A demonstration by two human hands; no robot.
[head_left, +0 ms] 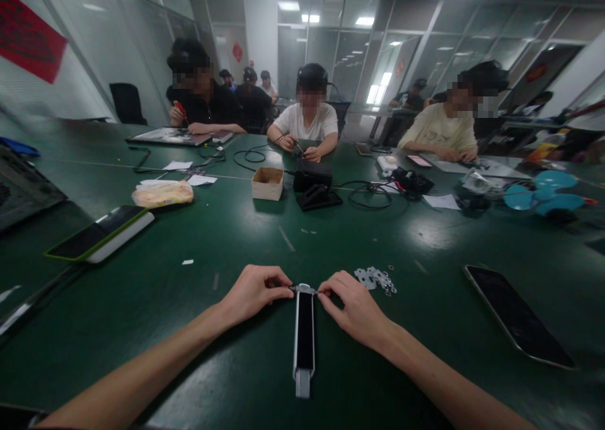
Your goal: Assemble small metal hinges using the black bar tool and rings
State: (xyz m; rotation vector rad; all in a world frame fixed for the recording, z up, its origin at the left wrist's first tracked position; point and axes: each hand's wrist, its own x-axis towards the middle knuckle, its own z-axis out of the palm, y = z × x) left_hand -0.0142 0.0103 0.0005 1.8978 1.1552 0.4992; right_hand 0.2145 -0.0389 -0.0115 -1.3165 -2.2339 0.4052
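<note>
A long, narrow bar (304,335) with a black face and pale edges lies on the green table, pointing away from me. A pale tab juts from its near end. At its far end, my left hand (258,291) comes in from the left with thumb and forefinger pinched together. My right hand (352,304) pinches the same way from the right side. A small greyish piece shows at the fingertips of each hand, too small to name. Beside my right hand is a scatter of small, flat metal pieces (375,280), some ring-shaped.
A dark phone (517,316) lies at the right, and a green-edged phone (99,231) at the left. Farther off are a small open box (267,185), a black device (312,178), cables, a wrapped package (163,193) and blue discs (543,193). Several people sit across the table.
</note>
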